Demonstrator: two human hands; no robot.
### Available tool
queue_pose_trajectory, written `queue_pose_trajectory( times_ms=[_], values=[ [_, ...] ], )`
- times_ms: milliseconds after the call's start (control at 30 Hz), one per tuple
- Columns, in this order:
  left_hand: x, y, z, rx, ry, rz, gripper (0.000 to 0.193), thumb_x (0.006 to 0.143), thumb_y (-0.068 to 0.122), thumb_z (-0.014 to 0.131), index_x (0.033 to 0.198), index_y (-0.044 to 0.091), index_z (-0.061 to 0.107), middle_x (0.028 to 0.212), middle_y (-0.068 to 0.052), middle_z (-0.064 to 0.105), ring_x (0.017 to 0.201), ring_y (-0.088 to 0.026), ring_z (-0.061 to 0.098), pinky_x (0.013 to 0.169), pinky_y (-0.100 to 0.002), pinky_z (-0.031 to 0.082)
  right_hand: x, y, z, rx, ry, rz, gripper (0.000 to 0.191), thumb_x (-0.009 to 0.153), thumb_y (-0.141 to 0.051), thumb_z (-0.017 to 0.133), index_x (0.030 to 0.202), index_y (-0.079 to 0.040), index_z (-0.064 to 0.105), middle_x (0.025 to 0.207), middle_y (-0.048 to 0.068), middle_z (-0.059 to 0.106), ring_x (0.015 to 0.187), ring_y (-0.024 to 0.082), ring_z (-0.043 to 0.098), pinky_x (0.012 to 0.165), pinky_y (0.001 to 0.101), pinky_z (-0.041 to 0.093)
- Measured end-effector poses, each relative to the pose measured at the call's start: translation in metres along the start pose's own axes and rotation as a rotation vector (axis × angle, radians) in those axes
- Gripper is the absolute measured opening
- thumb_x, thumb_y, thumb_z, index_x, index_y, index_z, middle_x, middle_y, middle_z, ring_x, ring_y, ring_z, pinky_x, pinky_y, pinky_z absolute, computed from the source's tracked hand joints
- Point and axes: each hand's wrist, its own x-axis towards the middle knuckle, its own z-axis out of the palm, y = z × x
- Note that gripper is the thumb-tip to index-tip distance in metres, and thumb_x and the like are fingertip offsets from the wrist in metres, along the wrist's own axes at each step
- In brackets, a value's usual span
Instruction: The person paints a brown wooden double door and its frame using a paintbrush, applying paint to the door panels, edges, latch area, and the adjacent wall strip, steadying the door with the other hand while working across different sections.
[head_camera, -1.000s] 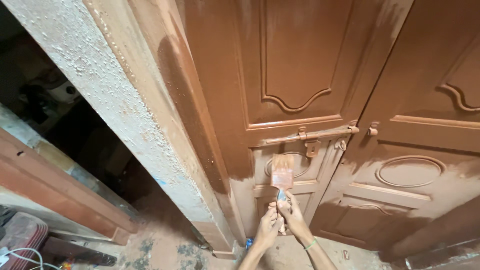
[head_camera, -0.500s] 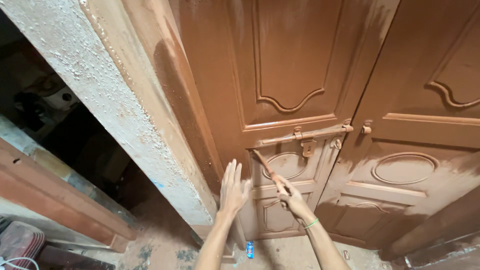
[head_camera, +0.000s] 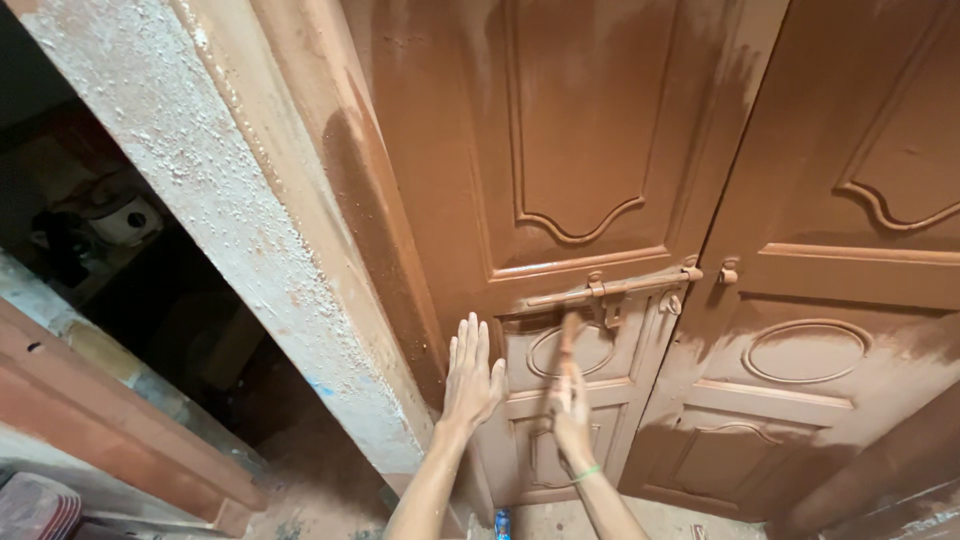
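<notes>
My left hand (head_camera: 471, 373) lies flat, fingers spread, against the left edge of a brown wooden door leaf (head_camera: 560, 150). My right hand (head_camera: 570, 408) grips a paintbrush (head_camera: 567, 335), which points up at the lower carved panel, just under the sliding latch bolt (head_camera: 610, 289). The brush is coated in the same brown paint as the door. A green band sits on my right wrist. The second door leaf (head_camera: 850, 300) stands to the right, and it looks freshly painted too.
A rough white plastered wall edge (head_camera: 210, 200) runs diagonally on the left, next to the painted door frame (head_camera: 340, 180). Beyond it is a dark room with dim objects. A reddish wooden beam (head_camera: 110, 420) lies at the lower left. The floor below is dusty.
My left hand has left the brush and gone up to press flat on the door. The brush has turned edge-on and moved up towards the latch. The view has moved closer.
</notes>
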Motion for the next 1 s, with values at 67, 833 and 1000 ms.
queue_pose_trajectory(
  times_ms=[67,833,1000],
  values=[
    [-0.003,0.001,-0.002,0.000,0.002,-0.013,0.073,0.097,0.023,0.054,0.156,-0.008,0.025,0.168,-0.026,0.014,0.156,-0.041,0.011,0.126,-0.051,0.010,-0.006,0.001,0.013,-0.161,-0.054,0.085,0.052,0.107,-0.023,0.049,0.158,-0.024,0.038,0.087,0.002,0.061,0.052,0.008,0.046,0.044,0.0237,0.039],
    [-0.004,0.000,0.009,-0.010,-0.030,-0.025,0.073,0.096,0.021,0.054,0.155,-0.009,0.025,0.167,-0.027,0.013,0.156,-0.041,0.010,0.126,-0.051,0.008,-0.005,0.005,-0.044,0.110,0.153,0.067,0.059,0.099,-0.011,0.052,0.154,-0.029,0.038,0.079,-0.005,0.051,0.053,0.006,0.039,0.044,0.0225,0.034],
    [-0.007,0.006,0.014,-0.019,-0.046,-0.049,0.072,0.097,0.023,0.053,0.155,-0.009,0.025,0.168,-0.026,0.012,0.156,-0.041,0.010,0.126,-0.051,0.008,-0.015,0.019,-0.014,-0.285,-0.188,0.237,0.050,0.100,-0.020,0.054,0.150,-0.028,0.046,0.081,-0.002,0.057,0.056,0.009,0.048,0.046,0.0256,0.042]
  ],
)
